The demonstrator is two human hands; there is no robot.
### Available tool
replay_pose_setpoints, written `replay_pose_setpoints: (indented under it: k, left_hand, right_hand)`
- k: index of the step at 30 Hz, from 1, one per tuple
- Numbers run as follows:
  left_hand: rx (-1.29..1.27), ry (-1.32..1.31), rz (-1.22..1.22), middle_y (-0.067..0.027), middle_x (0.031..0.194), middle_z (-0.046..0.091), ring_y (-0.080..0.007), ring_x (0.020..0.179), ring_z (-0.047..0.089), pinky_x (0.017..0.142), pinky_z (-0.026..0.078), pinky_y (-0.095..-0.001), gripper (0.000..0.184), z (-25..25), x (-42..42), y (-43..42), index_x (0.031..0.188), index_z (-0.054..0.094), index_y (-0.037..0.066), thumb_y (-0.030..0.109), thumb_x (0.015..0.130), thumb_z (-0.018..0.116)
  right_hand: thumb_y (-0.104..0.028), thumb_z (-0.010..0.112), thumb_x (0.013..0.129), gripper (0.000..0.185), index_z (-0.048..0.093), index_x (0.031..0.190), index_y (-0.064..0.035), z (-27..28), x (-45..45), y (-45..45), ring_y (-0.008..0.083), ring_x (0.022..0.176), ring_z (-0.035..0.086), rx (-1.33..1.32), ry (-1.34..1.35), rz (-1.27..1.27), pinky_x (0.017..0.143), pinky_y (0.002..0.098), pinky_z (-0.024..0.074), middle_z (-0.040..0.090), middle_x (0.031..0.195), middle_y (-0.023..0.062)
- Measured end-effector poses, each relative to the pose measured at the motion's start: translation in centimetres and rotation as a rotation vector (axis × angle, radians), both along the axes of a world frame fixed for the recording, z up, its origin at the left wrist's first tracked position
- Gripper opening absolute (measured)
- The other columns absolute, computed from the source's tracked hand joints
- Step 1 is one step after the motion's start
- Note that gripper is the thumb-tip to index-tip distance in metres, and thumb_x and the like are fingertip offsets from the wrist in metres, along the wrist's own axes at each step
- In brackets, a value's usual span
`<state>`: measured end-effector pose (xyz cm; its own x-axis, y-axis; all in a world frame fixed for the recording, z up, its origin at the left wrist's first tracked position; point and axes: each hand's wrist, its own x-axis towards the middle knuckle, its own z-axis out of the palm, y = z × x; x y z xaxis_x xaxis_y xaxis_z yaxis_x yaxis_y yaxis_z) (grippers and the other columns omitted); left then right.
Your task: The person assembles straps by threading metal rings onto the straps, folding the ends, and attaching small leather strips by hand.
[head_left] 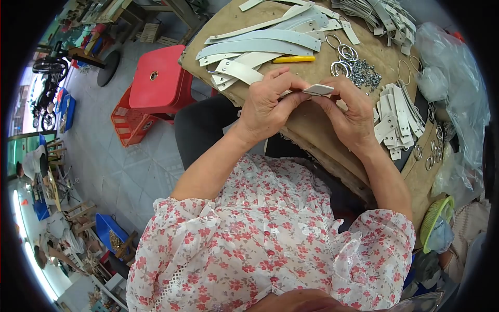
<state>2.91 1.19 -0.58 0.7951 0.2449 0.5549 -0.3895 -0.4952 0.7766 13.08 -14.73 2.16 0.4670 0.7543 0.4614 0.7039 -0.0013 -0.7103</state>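
Note:
Near the table's front edge, my left hand (268,104) pinches a white strap (240,71), which runs out past the hand to the upper left. My right hand (349,110) has its thumb and fingers closed on the strap's folded end (318,90). Just beyond the hands lie a yellow tool (294,59), metal rings (341,68) and a pile of small metal studs (365,74). Long pale strips (260,47) are spread behind my left hand. Right of my right hand is a stack of white straps (399,117) with studs.
A red stool (158,78) and an orange crate (128,120) stand on the floor to the left. More straps (383,18) lie at the table's far right, beside clear plastic bags (457,88). Loose rings (430,162) and a green basket (435,221) are at the right.

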Motion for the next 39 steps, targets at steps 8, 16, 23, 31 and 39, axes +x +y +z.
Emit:
replay_pose_setpoints:
  k: [8, 16, 23, 31, 39]
  left_hand:
    - [-0.353, 0.145, -0.117, -0.0047, 0.081, 0.067, -0.0077, 0.075, 0.061, 0.067, 0.049, -0.0229, 0.012, 0.3, -0.4, -0.2, 0.097, 0.065, 0.001, 0.002, 0.085, 0.063]
    - [-0.323, 0.101, -0.058, -0.0049, 0.082, 0.067, -0.0112, 0.077, 0.062, 0.07, 0.049, -0.0241, 0.012, 0.4, -0.4, -0.8, 0.095, 0.065, 0.001, 0.0, 0.083, 0.063]
    - [-0.196, 0.084, 0.031, -0.0063, 0.082, 0.066, -0.0207, 0.079, 0.061, 0.076, 0.048, -0.0288, 0.014, -0.1, -0.3, -0.8, 0.09, 0.066, 0.005, -0.002, 0.078, 0.064]
    - [0.109, -0.148, 0.254, -0.0062, 0.08, 0.065, -0.0257, 0.077, 0.059, 0.075, 0.047, -0.0306, 0.016, 0.7, -1.0, -1.5, 0.089, 0.065, 0.006, -0.002, 0.074, 0.067]
    - [-0.887, 0.352, -0.079, -0.0063, 0.09, 0.067, -0.0114, 0.074, 0.062, 0.062, 0.051, -0.0234, 0.02, 2.8, -3.6, -2.4, 0.107, 0.062, 0.0, 0.007, 0.088, 0.062]
  right_hand:
    - [0.001, 0.067, 0.081, 0.012, 0.06, 0.091, -0.0011, 0.4, 0.1, 0.1, 0.0168, 0.067, 0.061, -0.005, 0.038, -0.02, 0.057, 0.0265, 0.0487, 0.061, 0.078, 0.0079]
    - [-0.001, 0.067, 0.082, 0.01, 0.062, 0.091, -0.0032, 0.4, 0.1, 0.1, 0.013, 0.07, 0.06, -0.022, 0.014, -0.026, 0.065, 0.0255, 0.0465, 0.062, 0.078, 0.0035]
    - [0.003, 0.065, 0.079, 0.013, 0.062, 0.091, -0.0021, -0.1, 0.7, -0.3, 0.0187, 0.069, 0.061, -0.051, -0.141, 0.025, 0.063, 0.0272, 0.0472, 0.062, 0.081, 0.0067]
    - [0.007, 0.063, 0.068, 0.023, 0.062, 0.09, 0.0016, 0.4, 0.8, -0.1, 0.0268, 0.067, 0.063, 0.141, -0.573, 0.09, 0.056, 0.0319, 0.0503, 0.063, 0.084, 0.0142]
    - [0.002, 0.066, 0.064, 0.025, 0.062, 0.088, 0.0012, 1.0, 0.4, -0.5, 0.0266, 0.073, 0.065, 0.16, -0.802, 0.136, 0.057, 0.032, 0.0514, 0.064, 0.091, 0.0155]
